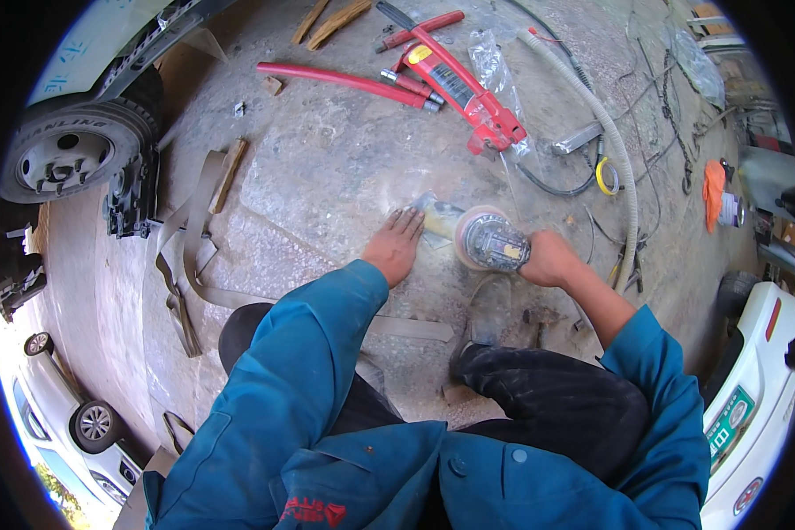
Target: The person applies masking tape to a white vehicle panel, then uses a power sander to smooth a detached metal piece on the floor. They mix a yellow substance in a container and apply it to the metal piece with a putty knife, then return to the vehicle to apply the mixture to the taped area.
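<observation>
My right hand [549, 260] is wrapped round the handle end of a dusty round-pad power sander [498, 245]. The sander's pad rests at the right end of a small, pale, smeared flat piece [436, 217] on the concrete floor. What that piece is, I cannot make out. My left hand [392, 247] lies flat with fingers stretched out, its fingertips at the piece's left edge. Part of the piece is hidden under the sander. Just below the sander is my shoe [483, 318].
Farther off lie a red jack [455, 84], a red bar [344, 81] and a yellow tape roll [607, 177]. A pale hose [605, 124] curves down the right. A grey strap [193, 238] and wood strip [228, 177] lie left, beyond them a truck wheel [66, 155]. A hammer [543, 320] lies near my shoe.
</observation>
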Tool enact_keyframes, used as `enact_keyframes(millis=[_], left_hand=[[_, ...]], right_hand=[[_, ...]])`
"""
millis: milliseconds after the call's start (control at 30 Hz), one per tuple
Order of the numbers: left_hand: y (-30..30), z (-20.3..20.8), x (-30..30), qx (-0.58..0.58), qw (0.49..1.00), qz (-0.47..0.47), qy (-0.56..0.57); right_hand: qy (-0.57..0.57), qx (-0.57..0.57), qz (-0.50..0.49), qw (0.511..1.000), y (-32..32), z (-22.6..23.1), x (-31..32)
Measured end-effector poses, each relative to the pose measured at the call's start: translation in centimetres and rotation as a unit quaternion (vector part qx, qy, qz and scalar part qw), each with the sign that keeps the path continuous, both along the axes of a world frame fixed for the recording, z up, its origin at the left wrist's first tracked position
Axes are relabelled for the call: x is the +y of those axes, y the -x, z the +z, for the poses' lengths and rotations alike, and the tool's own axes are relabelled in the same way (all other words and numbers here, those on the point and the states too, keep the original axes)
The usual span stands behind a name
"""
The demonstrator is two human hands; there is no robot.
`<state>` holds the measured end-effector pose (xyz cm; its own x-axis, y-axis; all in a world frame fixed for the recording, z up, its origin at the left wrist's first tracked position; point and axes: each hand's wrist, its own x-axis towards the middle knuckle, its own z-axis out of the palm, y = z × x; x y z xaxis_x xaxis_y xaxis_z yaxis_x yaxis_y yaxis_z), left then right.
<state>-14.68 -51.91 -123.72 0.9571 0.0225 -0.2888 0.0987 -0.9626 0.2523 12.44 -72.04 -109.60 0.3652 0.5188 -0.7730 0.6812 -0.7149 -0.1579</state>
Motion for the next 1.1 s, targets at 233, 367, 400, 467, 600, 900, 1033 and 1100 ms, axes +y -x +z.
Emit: enact_keyframes(millis=[233,367,400,467,600,900,1033,1100], left_hand=[[-0.1,-0.1,-0.2,0.007,1.000,0.003,-0.004],[0.2,-0.7,-0.3,-0.005,1.000,0.008,-0.001],[0.2,-0.7,-0.3,-0.006,1.000,0.008,0.000],[0.0,-0.7,-0.3,-0.006,1.000,0.010,0.006],[0.1,-0.6,-0.3,-0.007,1.000,0.014,0.009],[0.0,-0.5,-0.2,-0.008,1.000,0.009,-0.002],[0.1,-0.6,-0.1,-0.010,1.000,0.013,0.004],[0.1,-0.6,-0.1,-0.009,1.000,0.013,0.001]], right_hand=[[-0.041,-0.046,-0.035,0.997,-2.4,-2.0,-1.4],[-0.033,-0.046,-0.027,0.998,-2.4,-1.3,-0.9],[-0.018,-0.048,-0.014,0.999,-2.2,-1.2,-0.9],[-0.001,-0.048,0.004,0.999,-1.6,-1.0,-0.8],[-0.002,-0.023,0.017,1.000,-0.3,-0.3,0.1],[0.000,-0.032,0.019,0.999,-0.7,-0.7,-0.4],[0.027,-0.031,0.073,0.996,0.8,0.7,1.2],[0.025,-0.030,0.078,0.996,0.8,0.5,1.1]])
